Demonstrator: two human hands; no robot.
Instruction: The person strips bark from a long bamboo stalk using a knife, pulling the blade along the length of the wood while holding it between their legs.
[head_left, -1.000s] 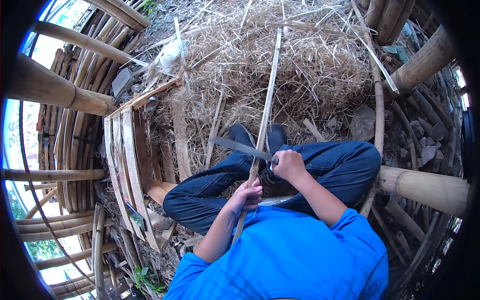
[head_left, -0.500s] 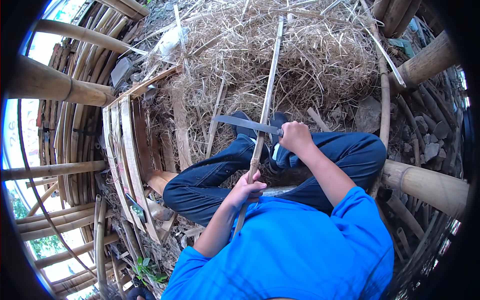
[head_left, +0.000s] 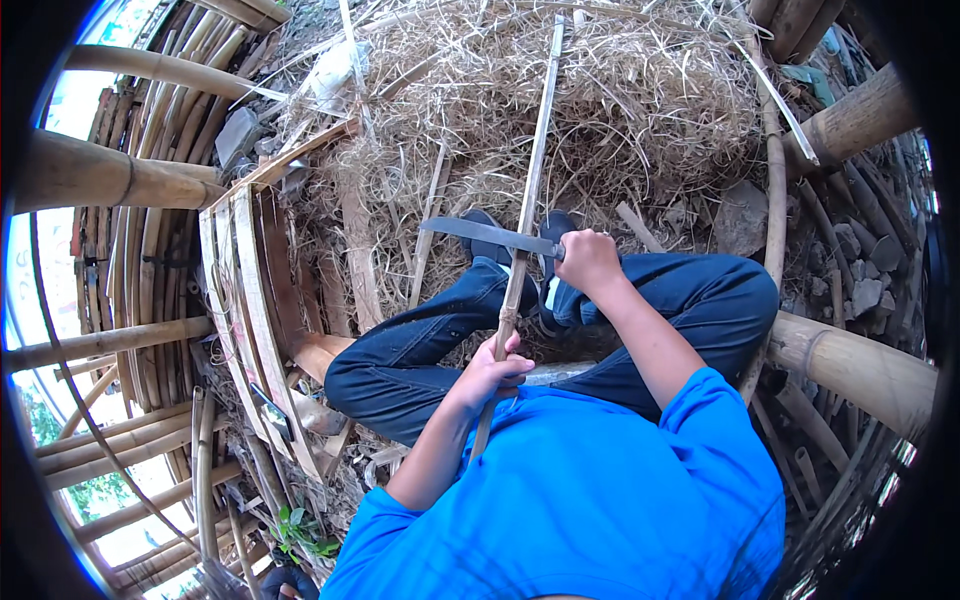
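Left hand (head_left: 492,373) is holding the lower stretch of a long bamboo strip (head_left: 539,150), while the right hand (head_left: 588,262) is gripping a knife (head_left: 490,234) by its handle. The strip is slanting away from the blue shirt (head_left: 600,480), passing between the shoes (head_left: 560,224) and reaching over a heap of pale shavings (head_left: 640,130). The blade is crossing it ahead of the left hand; whether the edge is biting cannot be told. Work is seemingly standing partway: the strip is already showing a long, narrow shape, but a knobby node (head_left: 508,314) is bulging between blade and left hand, so some trimming is probably remaining there.
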